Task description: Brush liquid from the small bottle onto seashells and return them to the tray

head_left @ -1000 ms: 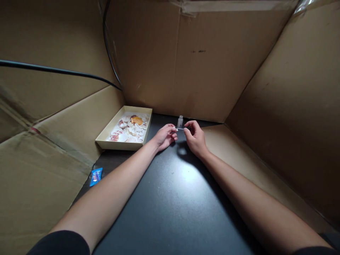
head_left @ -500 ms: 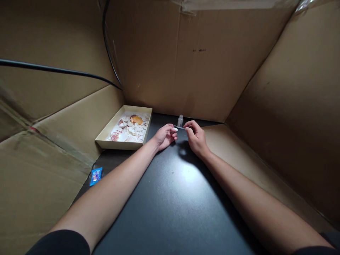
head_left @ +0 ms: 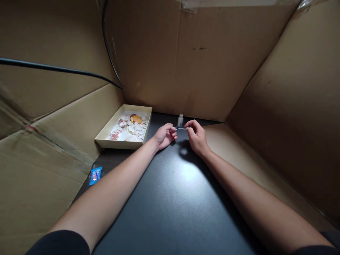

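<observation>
Both hands meet at the far end of the black table (head_left: 172, 198). The left hand (head_left: 164, 135) pinches a small white shell (head_left: 174, 129) between thumb and fingertips, its other fingers curled under. The right hand (head_left: 196, 137), at 3 o'clock from it, grips a thin stick (head_left: 181, 128) whose tip touches the shell. A small clear bottle (head_left: 180, 120) stands upright at 12 o'clock, just beyond the fingertips. At 9 o'clock from the left hand sits a shallow box (head_left: 120, 144) of seashells (head_left: 130, 127). A blue wrapper (head_left: 96, 176) lies at 7 o'clock by the table's edge. Cardboard walls (head_left: 186, 63) surround everything, crossed by a black cable (head_left: 53, 69).
</observation>
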Demonstrator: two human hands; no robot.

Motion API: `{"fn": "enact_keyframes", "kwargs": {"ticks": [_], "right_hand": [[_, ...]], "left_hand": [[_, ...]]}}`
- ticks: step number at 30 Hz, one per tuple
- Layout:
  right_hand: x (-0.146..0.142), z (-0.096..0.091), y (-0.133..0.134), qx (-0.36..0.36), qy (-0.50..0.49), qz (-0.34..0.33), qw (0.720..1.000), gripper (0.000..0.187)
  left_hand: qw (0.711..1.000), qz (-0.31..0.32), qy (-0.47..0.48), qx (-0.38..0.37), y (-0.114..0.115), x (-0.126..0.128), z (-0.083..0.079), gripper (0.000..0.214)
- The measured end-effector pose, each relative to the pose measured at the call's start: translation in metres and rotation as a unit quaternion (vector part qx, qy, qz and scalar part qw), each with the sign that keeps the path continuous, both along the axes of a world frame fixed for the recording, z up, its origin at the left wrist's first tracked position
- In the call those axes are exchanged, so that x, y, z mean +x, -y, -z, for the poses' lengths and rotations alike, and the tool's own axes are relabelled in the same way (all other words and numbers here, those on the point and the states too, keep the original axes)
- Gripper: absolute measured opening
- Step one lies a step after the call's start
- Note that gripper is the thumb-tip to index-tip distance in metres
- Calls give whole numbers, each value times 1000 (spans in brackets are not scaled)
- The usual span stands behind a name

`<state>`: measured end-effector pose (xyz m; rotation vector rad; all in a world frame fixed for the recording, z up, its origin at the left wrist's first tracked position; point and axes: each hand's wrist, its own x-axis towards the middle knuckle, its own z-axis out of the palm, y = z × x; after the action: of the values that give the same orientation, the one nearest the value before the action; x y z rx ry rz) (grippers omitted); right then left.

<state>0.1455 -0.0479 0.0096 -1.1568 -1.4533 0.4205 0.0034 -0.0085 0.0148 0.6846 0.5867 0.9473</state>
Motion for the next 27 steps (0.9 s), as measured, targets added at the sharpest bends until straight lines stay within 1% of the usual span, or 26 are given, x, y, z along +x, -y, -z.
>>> {"fn": "enact_keyframes", "kwargs": {"ticks": [2, 5, 10, 16, 19, 22, 25, 27], "right_hand": [[0, 0, 0, -11, 9, -2, 1000, 7], [0, 0, 1, -16, 6, 12, 1000, 7], [-1, -2, 2, -3, -8, -18, 1000, 9], [-1, -2, 1, -8, -24, -16, 1000, 8], [0, -2, 0, -19, -12, 9, 1000, 8], [0, -3, 1, -14, -15, 33, 999, 9], [0, -3, 1, -8, -20, 5, 1000, 9], [-1, -3, 1, -10, -11, 3, 1000, 8]], "left_hand": [[1000, 8, 4, 0, 0, 0, 0, 22], [1000, 15, 7, 4, -2, -1, 1, 21], [1000, 22, 18, -2, -3, -1, 2, 20], [1000, 13, -6, 13, -2, 0, 2, 25], [1000, 0, -10, 14, -2, 1, 2, 27], [1000, -1, -8, 15, -2, 1, 2, 26], [1000, 0, -10, 19, -2, 1, 2, 22], [1000, 0, -13, 17, -2, 1, 1, 20]]}}
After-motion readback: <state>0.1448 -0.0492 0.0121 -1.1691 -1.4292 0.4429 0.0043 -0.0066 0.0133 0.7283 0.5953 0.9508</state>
